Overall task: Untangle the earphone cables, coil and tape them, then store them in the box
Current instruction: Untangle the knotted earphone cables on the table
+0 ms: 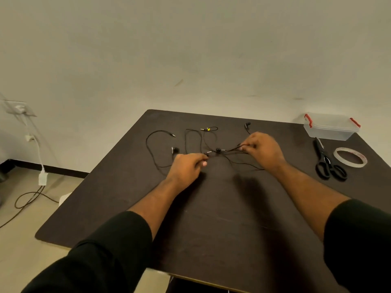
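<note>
Both hands work over the middle of the dark counter [211, 218], set apart from each other with a stretch of tangled earphone cables [224, 152] drawn between them. Left hand [186, 168]: fingers curled, pinching a strand of the cables near a small metal plug. Right hand [262, 150]: fingers curled, pinching several strands gathered together. Between the two hands a black earbud [218, 150] hangs in the knot. Beyond the left hand, further loops of cable [152, 149] lie flat on the counter, with another earbud [174, 150] and a loose plug end among them; a strand marked with a yellow tag [208, 129] lies toward the far edge. Another earbud [247, 124] lies just beyond the right hand. At the counter's far right corner stands a clear box [330, 129] with red latches, lid on. Nearer than the box lie black scissors [328, 163] and, just beside them, a roll of tape [350, 160], lying flat.
</note>
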